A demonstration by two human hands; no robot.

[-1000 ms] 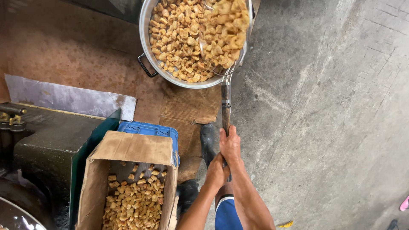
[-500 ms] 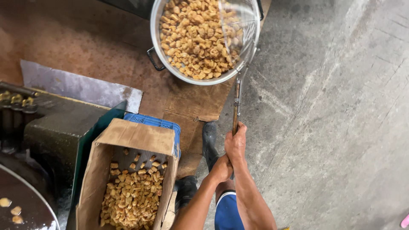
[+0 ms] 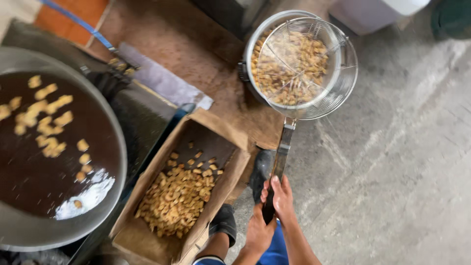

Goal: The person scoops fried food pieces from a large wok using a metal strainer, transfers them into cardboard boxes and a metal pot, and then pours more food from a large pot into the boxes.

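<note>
Both my hands grip the long handle of a round wire skimmer. My right hand is higher on the handle and my left hand holds its end. The skimmer basket hangs level just above a metal pot. Through its mesh I see the golden fried pieces that fill the pot. I cannot make out any pieces in the skimmer itself. An open cardboard box, half full of the same fried pieces, lies left of my hands.
A big wok of dark oil with several floating pieces fills the left side. My black shoes stand beside the box. A metal sheet lies behind the box. Grey concrete floor spreads to the right, and a white container stands at the top right.
The skimmer has risen out of the pot's fried pieces and now hovers over it. My view has swung left, bringing the wok of oil into sight.
</note>
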